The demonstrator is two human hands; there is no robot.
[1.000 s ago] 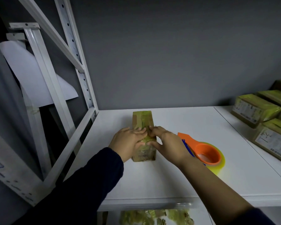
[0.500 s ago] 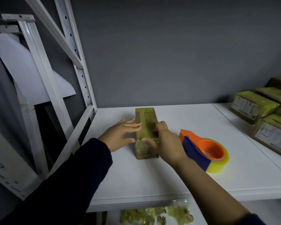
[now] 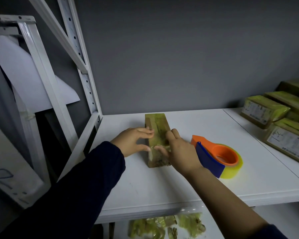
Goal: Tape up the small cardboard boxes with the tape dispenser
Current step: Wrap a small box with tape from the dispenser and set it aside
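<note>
The grey wall (image 3: 179,57) fills the back of my view. The white metal rack frame (image 3: 86,78) rises at my left, with a white sheet (image 3: 24,75) leaning behind it. Below the wall lies the white worktop (image 3: 162,187).

At its far right sits a stack of taped boxes (image 3: 264,109), wrapped in yellowish tape, some with printed labels facing me.

The small cardboard box (image 3: 158,123) lies near the middle of the worktop, long side pointing away from me, its top glossy with yellowish tape.

Just to its right rests the tape dispenser (image 3: 219,152), lying flat: orange body, blue front plate, yellow-tinted roll under it. It is close behind my right wrist, and I cannot tell whether the two touch.

Under the worktop's front edge some crumpled tape scraps (image 3: 164,226) show on a lower level.

My left grip (image 3: 131,140) is spread open against the box's left side, the straight fingers reaching onto the top edge and the thumb touching lower down. My right grip (image 3: 181,152) lies open over the box's right side, fingers stretched along the top and the thumb pressing flat across the tape. Neither grip closes round anything.
</note>
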